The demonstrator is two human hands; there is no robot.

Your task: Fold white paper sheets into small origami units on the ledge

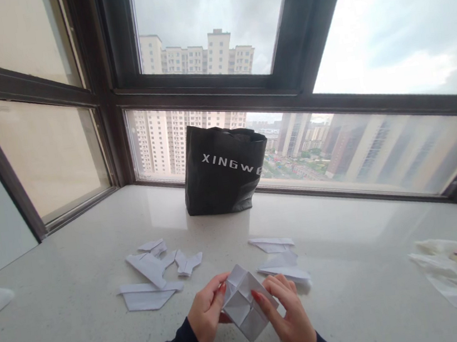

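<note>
Two hands folding white paper on a stone windowsill

The left hand [207,311] and right hand [287,317] both pinched a folded paper square [246,306], held just above the sill [84,324] near its front edge. Finished paper shapes [151,268] lay beyond on either side. Behind stood a black bag [220,169] printed "XINGW", the remaining letters hidden by a fold.

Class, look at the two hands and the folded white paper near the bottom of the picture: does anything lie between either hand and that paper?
Nothing visible does. The left hand and right hand both grip the folded white paper directly, above the countertop. Other folded paper pieces lie beyond it, apart from the hands.
</note>
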